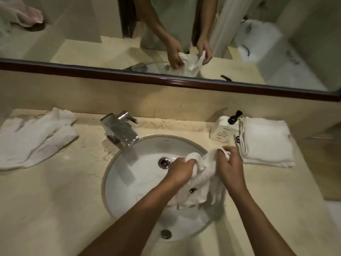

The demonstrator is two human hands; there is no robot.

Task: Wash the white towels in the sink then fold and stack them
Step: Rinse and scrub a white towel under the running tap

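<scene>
Over the sink point(118, 182), both hands grip one towel point(203, 174).

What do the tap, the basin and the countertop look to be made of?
Tap: polished metal, probably chrome-plated; it mirrors the room and shows bright glints.
Basin: glossy white, likely glazed ceramic; smooth with soft reflections.
Countertop: beige polished stone, marble by the look; darker veins and crack-like lines run through it, though it might be an imitation.
</scene>
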